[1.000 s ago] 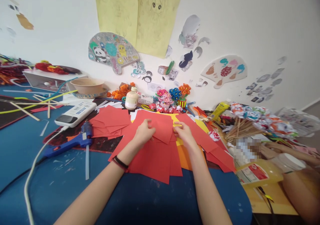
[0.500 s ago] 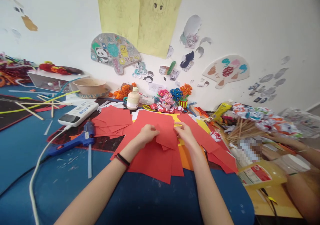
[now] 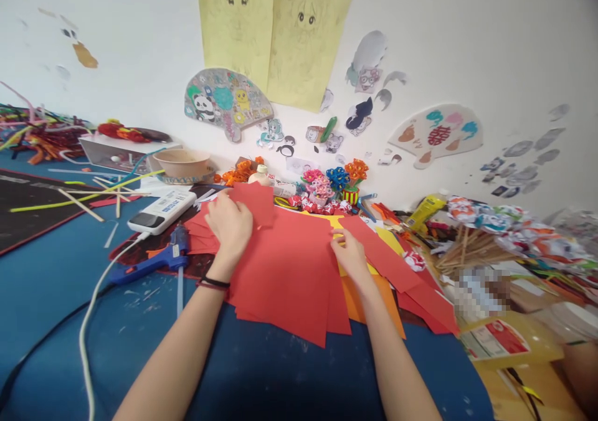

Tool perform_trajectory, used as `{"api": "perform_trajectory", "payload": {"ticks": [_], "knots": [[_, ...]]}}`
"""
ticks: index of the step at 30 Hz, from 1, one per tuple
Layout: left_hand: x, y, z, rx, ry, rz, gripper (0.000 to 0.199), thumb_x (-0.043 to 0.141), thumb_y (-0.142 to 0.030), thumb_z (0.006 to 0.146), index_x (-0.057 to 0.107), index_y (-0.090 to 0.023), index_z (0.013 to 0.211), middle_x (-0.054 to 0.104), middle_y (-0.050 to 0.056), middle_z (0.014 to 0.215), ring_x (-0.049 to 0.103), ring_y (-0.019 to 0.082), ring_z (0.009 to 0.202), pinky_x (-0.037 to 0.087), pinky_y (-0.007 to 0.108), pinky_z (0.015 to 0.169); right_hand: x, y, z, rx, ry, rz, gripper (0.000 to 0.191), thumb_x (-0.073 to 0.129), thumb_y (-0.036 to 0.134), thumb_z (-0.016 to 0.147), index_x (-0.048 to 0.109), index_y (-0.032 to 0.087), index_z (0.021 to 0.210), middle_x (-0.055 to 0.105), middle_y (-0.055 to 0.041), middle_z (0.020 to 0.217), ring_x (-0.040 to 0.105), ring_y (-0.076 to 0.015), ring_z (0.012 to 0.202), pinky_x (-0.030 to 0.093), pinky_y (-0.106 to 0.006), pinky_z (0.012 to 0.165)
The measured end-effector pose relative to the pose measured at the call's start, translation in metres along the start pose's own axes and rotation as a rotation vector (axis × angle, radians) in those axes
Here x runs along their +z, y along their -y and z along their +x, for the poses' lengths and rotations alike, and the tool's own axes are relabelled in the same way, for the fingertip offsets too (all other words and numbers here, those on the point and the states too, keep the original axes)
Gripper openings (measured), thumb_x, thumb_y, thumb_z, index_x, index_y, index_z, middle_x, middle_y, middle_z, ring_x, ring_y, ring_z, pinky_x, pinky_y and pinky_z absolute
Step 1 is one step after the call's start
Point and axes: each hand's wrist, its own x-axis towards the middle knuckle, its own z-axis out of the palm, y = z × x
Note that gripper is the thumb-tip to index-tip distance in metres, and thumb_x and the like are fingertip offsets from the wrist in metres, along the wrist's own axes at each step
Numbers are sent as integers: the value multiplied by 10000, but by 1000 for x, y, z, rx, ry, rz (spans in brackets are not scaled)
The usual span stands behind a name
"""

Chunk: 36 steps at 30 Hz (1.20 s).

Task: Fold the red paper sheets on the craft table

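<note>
Holding one small red sheet (image 3: 259,203): the left hand (image 3: 228,222), thumb and fingers pinching its near left part, at the far left of the large red sheets (image 3: 284,278) and partly in front of a cream bottle (image 3: 261,176); whether a second sheet lies beneath it, I cannot tell. Right hand (image 3: 350,256): fingers loosely bent and parted beside the stack's right edge, nothing seen between them. Handling, as judged: light, thin, fairly stiff card, apt to bend or crease under a hard grip; best taken flat by an edge or corner, thumb above and fingers below. Count on the blue counter (image 3: 280,387): large red sheets, at least two, fanned; smaller red sheets (image 3: 200,234), several, beyond exact count, beside the left wrist; orange paper (image 3: 374,299), at least one piece, beside the right forearm; blue glue gun (image 3: 170,256), one; white plastic block (image 3: 163,212) with a cable, one; beige bowl (image 3: 181,167), one; upright flower clusters, three: pink (image 3: 316,187), blue (image 3: 337,178), orange (image 3: 357,170). On the wall: decorated fans (image 3: 228,100), two; yellow drawings (image 3: 236,35), two.
</note>
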Motion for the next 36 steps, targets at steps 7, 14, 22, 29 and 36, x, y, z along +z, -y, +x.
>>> {"api": "perform_trajectory", "payload": {"ticks": [7,14,22,29,36], "knots": [[-3,-7,-20,392,10,120,468,432,-132,827,503,-127,1289,523,184,1308,463,352,1165,378,466,898,1,2,-2,-69,-18,-69,335,475,185,775,647,189,1062,682,-23,847,624,-172,769,425,-264,724],[29,-16,-66,982,444,184,239,420,-130,878,649,-146,945,663,127,952,569,279,949,361,428,862,0,1,1,-45,2,-118,372,458,148,779,676,187,1079,685,-28,826,627,-182,799,429,-265,747],[26,3,-46,846,381,346,310,366,-96,881,673,-92,921,665,197,907,580,315,926,342,439,862,8,-6,0,-174,47,-196,375,517,172,781,657,165,1130,628,-78,1030,594,-191,923,430,-286,867],[18,7,-36,726,332,474,370,336,-60,854,703,-36,891,658,237,883,569,337,922,339,444,868,9,-9,0,-156,51,-240,389,479,174,835,634,156,1192,602,-101,1089,557,-215,1034,398,-292,925],[27,2,-45,797,375,395,352,342,-87,861,690,-50,900,658,220,893,566,333,925,347,438,840,9,-6,-2,-119,38,-321,427,470,163,844,636,137,1236,586,-137,1084,543,-250,1031,390,-313,920]]}}
